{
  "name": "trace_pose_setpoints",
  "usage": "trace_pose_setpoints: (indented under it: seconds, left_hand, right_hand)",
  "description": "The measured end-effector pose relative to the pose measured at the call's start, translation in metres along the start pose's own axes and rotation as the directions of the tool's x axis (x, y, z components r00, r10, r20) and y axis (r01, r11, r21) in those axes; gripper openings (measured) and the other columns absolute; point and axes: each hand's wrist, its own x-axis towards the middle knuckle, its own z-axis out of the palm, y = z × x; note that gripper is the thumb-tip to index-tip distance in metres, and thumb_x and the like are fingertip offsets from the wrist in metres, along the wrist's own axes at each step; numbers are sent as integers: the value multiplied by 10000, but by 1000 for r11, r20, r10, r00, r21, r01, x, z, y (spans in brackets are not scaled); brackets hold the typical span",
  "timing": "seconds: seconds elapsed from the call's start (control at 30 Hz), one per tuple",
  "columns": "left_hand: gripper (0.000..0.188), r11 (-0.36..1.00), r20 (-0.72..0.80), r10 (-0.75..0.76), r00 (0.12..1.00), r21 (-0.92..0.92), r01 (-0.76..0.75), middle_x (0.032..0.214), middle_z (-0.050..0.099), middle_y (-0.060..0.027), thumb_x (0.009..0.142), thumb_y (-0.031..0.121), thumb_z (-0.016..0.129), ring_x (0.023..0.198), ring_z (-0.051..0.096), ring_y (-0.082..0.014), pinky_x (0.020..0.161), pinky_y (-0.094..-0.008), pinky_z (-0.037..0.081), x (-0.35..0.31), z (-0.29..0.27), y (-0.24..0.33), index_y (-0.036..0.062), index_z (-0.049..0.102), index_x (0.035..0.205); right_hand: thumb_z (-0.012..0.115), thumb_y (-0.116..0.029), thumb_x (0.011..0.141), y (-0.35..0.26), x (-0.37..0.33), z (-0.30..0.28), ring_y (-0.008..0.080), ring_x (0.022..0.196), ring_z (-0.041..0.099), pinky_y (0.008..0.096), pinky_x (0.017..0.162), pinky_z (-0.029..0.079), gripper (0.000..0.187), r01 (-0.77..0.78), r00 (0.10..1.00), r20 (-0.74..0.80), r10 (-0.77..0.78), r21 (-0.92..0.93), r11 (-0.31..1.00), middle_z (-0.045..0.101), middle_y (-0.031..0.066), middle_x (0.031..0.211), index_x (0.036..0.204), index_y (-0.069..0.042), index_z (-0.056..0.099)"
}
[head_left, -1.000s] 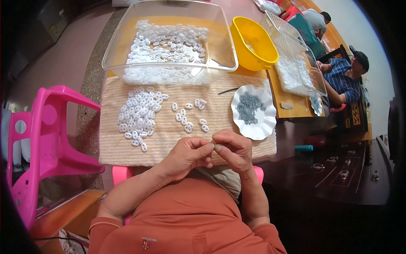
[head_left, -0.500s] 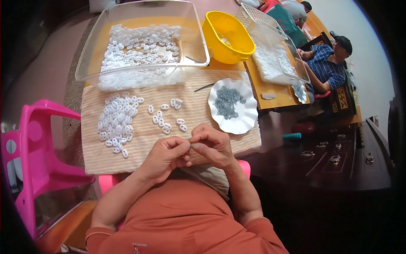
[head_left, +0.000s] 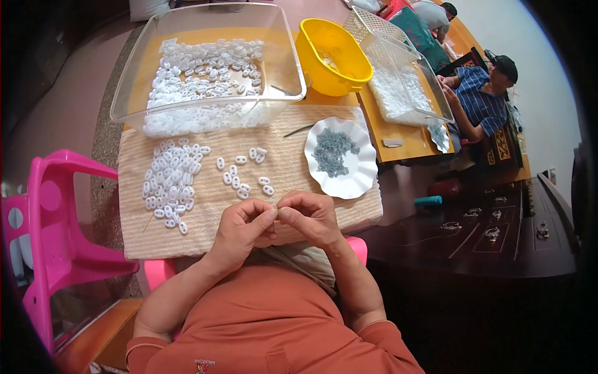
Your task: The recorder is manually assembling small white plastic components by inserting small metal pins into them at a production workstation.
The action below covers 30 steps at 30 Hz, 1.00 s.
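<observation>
Head cam: both hands over near edge of striped cloth (head_left: pixel 165 245) on table, approx. ctr. L hand (head_left: pixel 240 230) and R hand (head_left: pixel 313 219) come tip to tip, thumb + index of each drawn in narrow; whether they are fully closed or pinch sth. tiny, can't tell (too small/hidden). Wht. oval pcs. w/ two holes: main pile (head_left: pixel 171 177) on L side of cloth; approx. a dozen loose pcs. (head_left: pixel 235 182) in small groups btwn. pile and plate, nearest ones just beyond the fingers. Thin tan stick (head_left: pixel 147 224) at near-L of pile. Wht. wavy-rim plate (head_left: pixel 354 181) on R side of cloth, beyond R hand, bearing heap of small grey bits (head_left: pixel 332 153); dk. strip (head_left: pixel 299 131) just L of plate. Far L: lg. clear tub (head_left: pixel 205 111) w/ many more wht. pcs. inside. Yellow tub (head_left: pixel 342 84) just R of it, a few pale pcs. at its bottom. Farther R, on adjoining table: clear bin (head_left: pixel 439 116) w/ wht. pcs., perforated wht. basket (head_left: pixel 367 28) at its far end, second plate w/ grey bits at its near-R corner. Co-worker (head_left: pixel 479 103) in dk. blue shirt + blk. cap sits R of that bin, hands near its edge. Pink plastic chair (head_left: pixel 47 234) at L of table.
</observation>
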Motion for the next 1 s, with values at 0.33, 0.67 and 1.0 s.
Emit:
trace_pose_setpoints:
  seconds: [0.33,0.67,1.0]
  left_hand:
    - [155,994,-19,91,996,59,-90,797,602,-5,942,163,583,678,553,-52,644,-192,473,2,0,-3,8,594,944]
    - [165,996,-82,26,996,86,-18,760,577,-11,941,186,586,674,553,-66,640,-219,513,2,-2,-1,23,585,917]
    - [163,999,-87,2,996,45,2,750,578,-4,933,199,602,651,569,-72,593,-199,498,2,-1,-1,37,589,923]
  right_hand:
    - [617,-71,903,5,-4,-1,71,769,581,214,694,486,126,-49,999,-26,47,-81,995,632,29,877,974,34,619]
    - [550,-69,941,0,-6,-7,147,783,630,289,758,539,141,-37,993,-114,34,-27,999,608,68,844,1024,44,570]
    - [563,-107,944,-12,-3,-45,52,670,494,198,601,408,116,-148,913,-400,-74,-495,856,548,-6,748,934,5,587]
